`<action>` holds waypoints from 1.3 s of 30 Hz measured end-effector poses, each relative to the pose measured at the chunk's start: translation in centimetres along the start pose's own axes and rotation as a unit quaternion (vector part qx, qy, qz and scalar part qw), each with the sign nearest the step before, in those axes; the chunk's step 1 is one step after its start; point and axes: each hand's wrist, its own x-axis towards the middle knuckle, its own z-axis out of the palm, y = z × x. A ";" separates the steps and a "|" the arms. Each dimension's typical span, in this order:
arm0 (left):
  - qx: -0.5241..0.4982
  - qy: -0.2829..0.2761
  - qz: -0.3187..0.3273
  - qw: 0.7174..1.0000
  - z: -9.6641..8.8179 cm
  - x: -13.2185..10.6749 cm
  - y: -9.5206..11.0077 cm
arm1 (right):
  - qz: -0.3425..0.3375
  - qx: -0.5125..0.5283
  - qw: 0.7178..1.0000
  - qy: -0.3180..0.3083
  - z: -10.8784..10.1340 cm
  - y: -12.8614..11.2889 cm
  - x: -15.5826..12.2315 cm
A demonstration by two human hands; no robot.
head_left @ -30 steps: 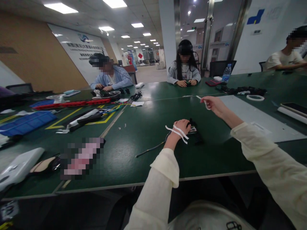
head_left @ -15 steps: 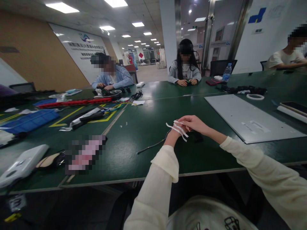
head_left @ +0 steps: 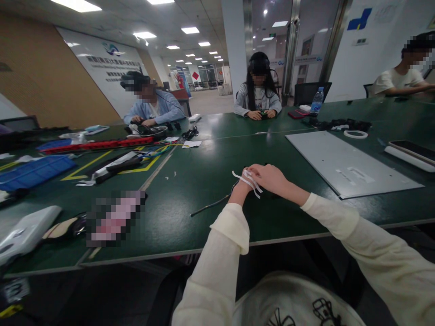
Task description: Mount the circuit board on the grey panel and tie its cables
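My left hand (head_left: 240,186) rests on the green table (head_left: 204,181), and only its wrist and back show. Several white tape strips (head_left: 247,180) stick to that back. My right hand (head_left: 270,177) lies across the left one, fingers together and pinched at the white strips. It hides my left fingers and whatever lies under them. A thin black cable (head_left: 210,206) runs out to the left from beneath my hands.
A grey metal panel (head_left: 343,160) lies flat to the right, with a white tape ring (head_left: 355,134) and a water bottle (head_left: 316,100) beyond it. A blue tray (head_left: 34,171), a red strip (head_left: 102,145) and loose parts fill the left. Three people sit across the table.
My right hand came back from far out on the table with a white strip and now lies over my left hand. The view tilted slightly.
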 end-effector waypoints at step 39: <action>0.051 -0.036 0.048 0.997 -2.7 -2.1 1.5 | 0.317 -0.167 0.933 -0.030 -1.1 23.7 -1.5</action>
